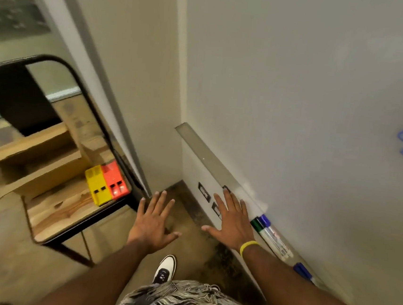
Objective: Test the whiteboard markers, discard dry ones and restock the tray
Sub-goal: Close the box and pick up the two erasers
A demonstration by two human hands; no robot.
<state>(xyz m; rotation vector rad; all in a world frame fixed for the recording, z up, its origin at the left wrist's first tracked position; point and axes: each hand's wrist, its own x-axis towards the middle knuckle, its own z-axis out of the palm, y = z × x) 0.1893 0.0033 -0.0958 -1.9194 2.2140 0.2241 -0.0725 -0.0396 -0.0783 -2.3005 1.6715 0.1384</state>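
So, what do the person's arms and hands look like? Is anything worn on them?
Both forearms are bare; no sleeve shows on them. The right hand has a thin yellow band round its wrist. The left hand wears nothing that shows. No glove or ring shows on either hand.

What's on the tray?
A green marker and a blue marker lie side by side, with a second blue marker nearer. The right hand covers part of the tray.
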